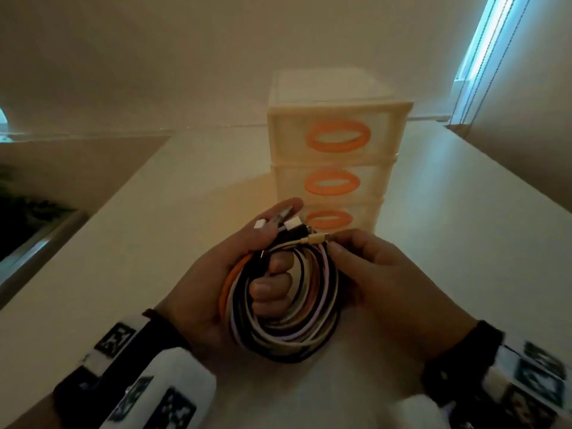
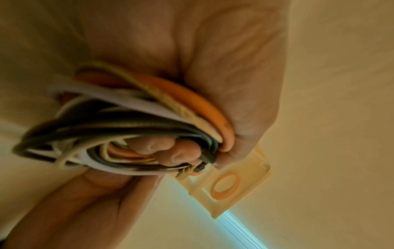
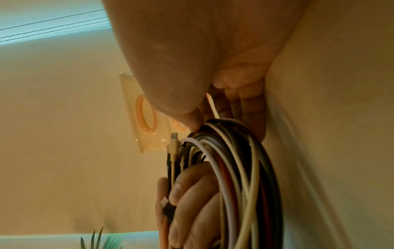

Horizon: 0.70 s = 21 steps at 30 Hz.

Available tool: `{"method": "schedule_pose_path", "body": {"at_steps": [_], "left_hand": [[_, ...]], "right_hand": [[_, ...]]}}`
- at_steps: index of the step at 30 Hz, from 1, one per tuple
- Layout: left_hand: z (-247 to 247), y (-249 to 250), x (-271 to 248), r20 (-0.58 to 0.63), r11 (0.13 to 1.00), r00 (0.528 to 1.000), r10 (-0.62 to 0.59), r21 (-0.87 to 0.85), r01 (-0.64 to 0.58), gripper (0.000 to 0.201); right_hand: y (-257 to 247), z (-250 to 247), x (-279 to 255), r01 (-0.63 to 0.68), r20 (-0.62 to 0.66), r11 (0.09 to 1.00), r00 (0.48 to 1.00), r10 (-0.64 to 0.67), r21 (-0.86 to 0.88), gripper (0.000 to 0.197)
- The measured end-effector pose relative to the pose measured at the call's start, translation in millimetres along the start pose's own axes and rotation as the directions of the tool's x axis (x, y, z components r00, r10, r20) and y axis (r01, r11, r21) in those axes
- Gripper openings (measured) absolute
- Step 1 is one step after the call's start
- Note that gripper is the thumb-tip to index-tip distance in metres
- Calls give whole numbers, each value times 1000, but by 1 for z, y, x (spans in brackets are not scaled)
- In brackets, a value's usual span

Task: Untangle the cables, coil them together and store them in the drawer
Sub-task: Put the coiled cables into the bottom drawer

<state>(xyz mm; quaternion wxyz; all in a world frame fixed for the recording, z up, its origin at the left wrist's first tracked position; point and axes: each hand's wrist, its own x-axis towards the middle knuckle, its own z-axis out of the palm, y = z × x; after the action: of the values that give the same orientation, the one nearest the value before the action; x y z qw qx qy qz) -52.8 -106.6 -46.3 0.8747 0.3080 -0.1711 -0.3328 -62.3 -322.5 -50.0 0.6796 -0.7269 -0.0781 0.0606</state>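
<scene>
**Coiled cables held in front of shut drawers**

From the head view, a cream plastic drawer unit (image 1: 334,150) stood on the pale worktop (image 1: 154,243). Its three drawers, each with an orange oval handle (image 1: 338,136), were all pushed in; what lay inside them could not be made out. Just in front of the unit and above the worktop, the bundle of cables (image 1: 284,305) was wound into one round coil of black, white, cream, lilac and orange strands. The left hand (image 1: 216,274) had its fingers curled through the middle of the coil, with several plugs sticking up by the thumb. The right hand (image 1: 380,274) cupped the coil's other side and pinched a gold plug (image 1: 315,237) at the top.

From the left wrist, the fingers (image 2: 162,148) were wrapped round the blurred strands (image 2: 127,121), the unit (image 2: 234,183) beyond.

From the right wrist, the thumb pressed the top of the coil (image 3: 234,168), the unit (image 3: 138,118) behind it.
</scene>
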Motion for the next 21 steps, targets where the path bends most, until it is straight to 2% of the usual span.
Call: {"method": "schedule_pose_path", "body": {"at_steps": [3, 6, 8, 11, 14, 18, 20, 21], "left_hand": [[-12, 3, -1, 30, 994, 1000, -8, -108, 11, 53], [-22, 11, -1, -32, 972, 999, -1, -236, -7, 51], [-29, 13, -2, -59, 944, 998, 17, -327, -36, 48], [-28, 12, -5, -177, 936, 984, -11, -349, -52, 46], [-17, 20, -4, -346, 950, 932, -104, -313, -10, 49], [7, 35, 1, -484, 962, 849, -212, -255, 95, 97], [16, 36, 1, -549, 955, 803, -232, -285, 81, 109], [21, 36, 2, -590, 955, 774, -230, -290, 62, 110]], "right_hand": [[-2, -2, -1, -53, -11, 998, 999, 53, 38, 19], [-4, 0, 9, -90, -168, 981, 979, 120, 173, 19], [-2, 0, 16, -120, -276, 946, 939, 206, 301, 20], [-11, -1, 20, -221, -252, 892, 907, 337, 395, 21], [-27, -5, 23, -368, -185, 816, 854, 486, 446, 21], [-41, -8, 33, -479, -153, 713, 766, 624, 512, 18], [-44, -4, 36, -491, -143, 683, 747, 650, 540, 16], [-44, -2, 37, -490, -131, 668, 744, 655, 560, 16]]}}
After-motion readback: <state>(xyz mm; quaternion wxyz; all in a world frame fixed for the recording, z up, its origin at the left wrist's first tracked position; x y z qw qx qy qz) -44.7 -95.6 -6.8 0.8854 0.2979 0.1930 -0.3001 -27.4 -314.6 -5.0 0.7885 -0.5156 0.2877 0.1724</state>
